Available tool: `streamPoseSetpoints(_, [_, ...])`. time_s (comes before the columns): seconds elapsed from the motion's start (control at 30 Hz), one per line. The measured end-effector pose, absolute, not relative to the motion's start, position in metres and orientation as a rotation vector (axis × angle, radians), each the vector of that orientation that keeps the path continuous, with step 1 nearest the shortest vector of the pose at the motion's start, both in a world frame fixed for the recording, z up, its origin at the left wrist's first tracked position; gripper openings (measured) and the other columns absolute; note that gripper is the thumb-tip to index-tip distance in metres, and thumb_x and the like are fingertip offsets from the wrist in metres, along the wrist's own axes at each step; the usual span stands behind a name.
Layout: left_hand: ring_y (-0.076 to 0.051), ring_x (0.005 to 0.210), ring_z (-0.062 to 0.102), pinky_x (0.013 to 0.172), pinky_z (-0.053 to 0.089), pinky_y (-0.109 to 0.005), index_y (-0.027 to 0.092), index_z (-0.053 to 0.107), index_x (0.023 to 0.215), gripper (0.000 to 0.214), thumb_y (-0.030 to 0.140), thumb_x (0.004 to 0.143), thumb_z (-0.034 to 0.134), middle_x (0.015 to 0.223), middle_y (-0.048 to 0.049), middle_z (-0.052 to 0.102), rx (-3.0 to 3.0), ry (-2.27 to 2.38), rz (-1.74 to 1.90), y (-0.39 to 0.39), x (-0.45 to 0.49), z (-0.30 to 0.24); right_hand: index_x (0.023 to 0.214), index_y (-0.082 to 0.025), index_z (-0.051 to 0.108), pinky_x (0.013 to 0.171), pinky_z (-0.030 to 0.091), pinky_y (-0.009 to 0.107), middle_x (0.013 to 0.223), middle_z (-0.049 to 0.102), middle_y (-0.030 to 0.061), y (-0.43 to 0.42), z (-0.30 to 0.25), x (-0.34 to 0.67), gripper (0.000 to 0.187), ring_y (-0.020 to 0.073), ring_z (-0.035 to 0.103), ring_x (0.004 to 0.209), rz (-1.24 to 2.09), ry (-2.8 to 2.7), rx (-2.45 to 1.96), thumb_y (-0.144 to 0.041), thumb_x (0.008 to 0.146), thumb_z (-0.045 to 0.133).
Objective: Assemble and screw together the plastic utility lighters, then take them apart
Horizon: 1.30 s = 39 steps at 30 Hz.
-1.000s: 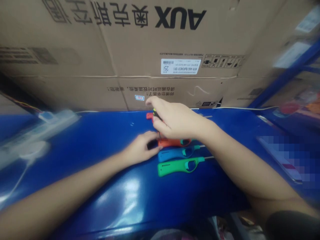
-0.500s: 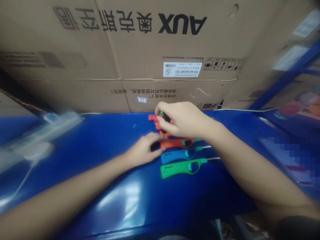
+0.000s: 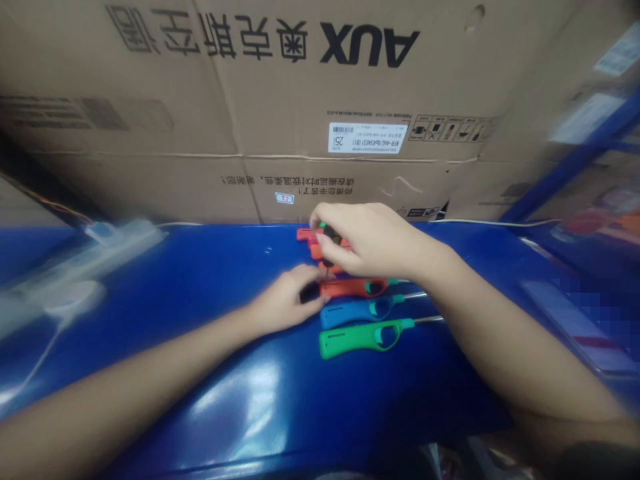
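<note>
Closed around the dark, green-marked handle of a screwdriver, my right hand holds it upright. Its thin shaft points down at the end of an orange gas lighter. My left hand pinches that same end between thumb and fingers. Nearer to me lie a blue lighter and a green lighter, side by side with metal nozzles to the right. Beyond the orange one, a red lighter and other orange handles are partly hidden by my right hand.
A large cardboard box stands along the back of the blue table. On the left are a white power strip and a white plug with its cable. A blue metal post rises at the right, near a partly pixelated flat object.
The screwdriver's handle looks slightly turned in my right hand. Both hands stay in nearly the same place, and the lighters lie as before; the view has shifted slightly.
</note>
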State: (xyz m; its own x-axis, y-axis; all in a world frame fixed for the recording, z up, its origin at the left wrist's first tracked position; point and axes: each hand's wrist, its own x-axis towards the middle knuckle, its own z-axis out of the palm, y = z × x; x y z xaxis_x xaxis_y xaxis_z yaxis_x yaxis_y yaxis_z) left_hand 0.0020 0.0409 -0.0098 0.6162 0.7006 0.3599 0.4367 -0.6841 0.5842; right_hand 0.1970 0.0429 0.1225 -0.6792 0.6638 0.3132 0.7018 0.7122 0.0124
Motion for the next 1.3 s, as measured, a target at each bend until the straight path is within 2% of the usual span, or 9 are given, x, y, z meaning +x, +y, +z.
streamPoseSetpoints(0.07, [-0.024,0.104,0.067,0.093,0.053,-0.039,0.018,0.065,0.112,0.024,0.027,0.089,0.065,0.113,-0.0085,0.072,2.377,0.898,0.828,0.0407,0.0016,-0.0108,0.116,-0.014,0.058,0.062,0.033,0.029,0.109,0.070,0.0106,0.0436,0.1225,0.1980,0.029,0.0193,0.061,0.077,-0.152,-2.630,-1.040,-0.029,0.094,0.046])
streamPoseSetpoints(0.2, [-0.024,0.101,0.068,0.092,0.054,-0.039,0.018,0.062,0.109,0.023,0.029,0.090,0.065,0.110,-0.0086,0.072,2.366,0.911,0.838,0.0401,0.0014,-0.0117,0.103,-0.017,0.060,0.062,0.033,0.029,0.096,0.070,0.0061,0.0445,0.1212,0.1992,0.024,0.0177,0.058,0.072,-0.128,-2.644,-1.012,-0.034,0.096,0.045])
streamPoseSetpoints(0.33, [-0.023,0.099,0.068,0.089,0.054,-0.038,0.018,0.062,0.108,0.021,0.029,0.090,0.064,0.108,-0.0079,0.072,2.376,0.912,0.822,0.0394,0.0020,-0.0105,0.113,-0.016,0.055,0.062,0.033,0.029,0.104,0.068,0.0079,0.0454,0.1197,0.1987,0.026,0.0174,0.057,0.073,-0.105,-2.647,-0.956,-0.028,0.092,0.047])
streamPoseSetpoints(0.7, [-0.023,0.102,0.067,0.092,0.053,-0.039,0.019,0.064,0.109,0.021,0.028,0.090,0.064,0.109,-0.0074,0.072,2.381,0.905,0.816,0.0403,0.0017,-0.0094,0.102,-0.016,0.064,0.059,0.028,0.030,0.080,0.070,0.0051,0.0413,0.1264,0.1980,0.028,0.0187,0.057,0.065,-0.131,-2.662,-1.101,-0.032,0.093,0.043])
streamPoseSetpoints(0.87, [-0.025,0.107,0.066,0.097,0.052,-0.042,0.019,0.065,0.114,0.025,0.029,0.091,0.063,0.115,-0.0096,0.072,2.404,0.893,0.795,0.0397,0.0025,-0.0073,0.121,-0.014,0.058,0.064,0.034,0.030,0.110,0.071,0.0109,0.0416,0.1236,0.1978,0.035,0.0220,0.063,0.085,-0.143,-2.655,-1.040,-0.025,0.094,0.040])
streamPoseSetpoints(1.0, [-0.024,0.104,0.067,0.095,0.053,-0.040,0.020,0.066,0.108,0.020,0.029,0.090,0.063,0.111,-0.0079,0.072,2.394,0.894,0.813,0.0396,0.0018,-0.0077,0.120,-0.015,0.059,0.063,0.034,0.030,0.093,0.073,0.0073,0.0433,0.1213,0.1962,0.036,0.0219,0.064,0.078,-0.165,-2.655,-1.094,-0.035,0.099,0.038])
streamPoseSetpoints(1.1, [-0.024,0.105,0.067,0.094,0.054,-0.040,0.019,0.066,0.111,0.023,0.029,0.090,0.064,0.112,-0.0085,0.073,2.394,0.886,0.815,0.0400,0.0009,-0.0092,0.124,-0.014,0.057,0.063,0.035,0.030,0.101,0.073,0.0089,0.0419,0.1229,0.1951,0.036,0.0218,0.064,0.081,-0.136,-2.647,-1.083,-0.032,0.097,0.040])
streamPoseSetpoints(1.23, [-0.024,0.105,0.067,0.096,0.053,-0.041,0.019,0.066,0.111,0.023,0.029,0.090,0.064,0.112,-0.0084,0.072,2.380,0.893,0.813,0.0397,0.0014,-0.0094,0.105,-0.015,0.066,0.063,0.033,0.030,0.089,0.072,0.0080,0.0390,0.1260,0.1952,0.036,0.0207,0.061,0.074,-0.160,-2.661,-1.137,-0.038,0.098,0.039])
streamPoseSetpoints(1.3, [-0.024,0.104,0.068,0.093,0.054,-0.039,0.018,0.066,0.111,0.024,0.028,0.089,0.065,0.112,-0.0083,0.073,2.372,0.915,0.817,0.0392,0.0020,-0.0091,0.114,-0.015,0.064,0.065,0.035,0.030,0.101,0.071,0.0096,0.0385,0.1260,0.1956,0.034,0.0201,0.061,0.077,-0.155,-2.658,-1.118,-0.031,0.097,0.039])
